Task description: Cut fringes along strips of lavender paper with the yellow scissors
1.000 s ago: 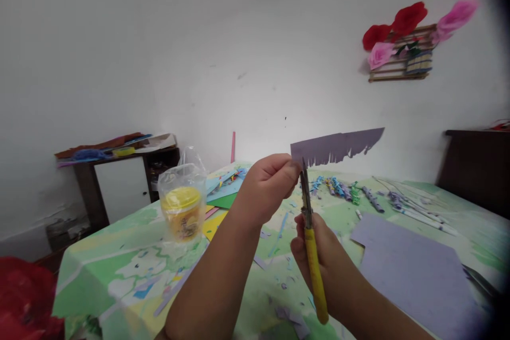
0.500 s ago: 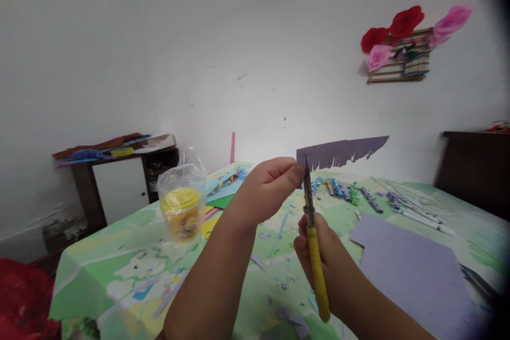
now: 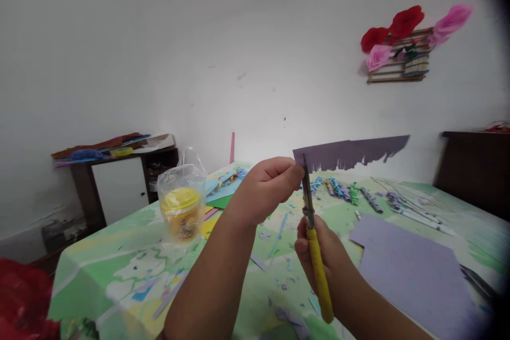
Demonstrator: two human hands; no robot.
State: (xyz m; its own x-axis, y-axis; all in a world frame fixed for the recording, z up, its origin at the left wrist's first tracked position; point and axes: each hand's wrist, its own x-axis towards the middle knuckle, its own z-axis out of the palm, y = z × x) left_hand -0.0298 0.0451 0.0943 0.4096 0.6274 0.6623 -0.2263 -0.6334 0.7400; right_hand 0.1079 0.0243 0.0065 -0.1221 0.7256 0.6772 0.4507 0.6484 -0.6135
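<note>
My left hand [image 3: 274, 183] pinches the near end of a purple paper strip [image 3: 350, 153] between thumb and fingers. The strip stretches off to the right above the table, and its lower edge is cut into a ragged fringe. In my right hand [image 3: 322, 247] is a pair of scissors [image 3: 316, 271] with yellow handles, pointing upward. Their blades lie against the strip's lower edge, right beside my left thumb, and look nearly closed. The fingers of my right hand are partly hidden behind the handle.
A purple sheet [image 3: 410, 271] lies at right, with dark-bladed scissors [image 3: 478, 281] at its edge. Curled fringed paper rolls [image 3: 342, 191] sit beyond. A yellow-lidded tub [image 3: 181, 212] in a clear bag stands at left. Paper scraps litter the patterned tablecloth [image 3: 131, 244].
The strip's far end has swung further right, and its near end has shifted slightly left. The scissors' handles have moved a little to the right. My left hand stays almost in place.
</note>
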